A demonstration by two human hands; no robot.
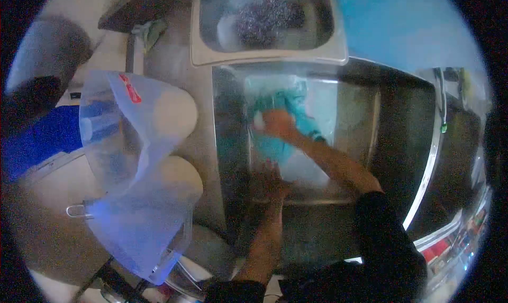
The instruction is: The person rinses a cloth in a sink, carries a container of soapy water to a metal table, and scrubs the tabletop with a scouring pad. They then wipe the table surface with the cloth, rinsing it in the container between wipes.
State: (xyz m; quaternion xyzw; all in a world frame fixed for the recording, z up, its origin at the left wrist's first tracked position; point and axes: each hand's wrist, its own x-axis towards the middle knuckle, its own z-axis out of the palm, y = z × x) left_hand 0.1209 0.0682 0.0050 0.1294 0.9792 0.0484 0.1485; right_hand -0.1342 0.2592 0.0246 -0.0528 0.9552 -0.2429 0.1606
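Note:
A wet-looking teal cloth point(301, 104) lies bunched on a pale flat surface point(320, 168) inside a metal sink point(365, 134). Over the cloth is my right hand point(279, 124), its fingers curled around a small white thing point(259, 121) whose kind I cannot make out. Close to the near edge of the cloth, my left hand point(274, 180) rests palm down with its fingers stretched forward, apparently touching the cloth. Blur hides the details of both hands.
Beyond the sink stands a pale-rimmed basin point(270, 57) with dark, glistening contents. Translucent bluish plastic containers point(159, 144) stand on the counter at left, beside a blue thing point(45, 139). A bright metal edge point(423, 186) runs along the right.

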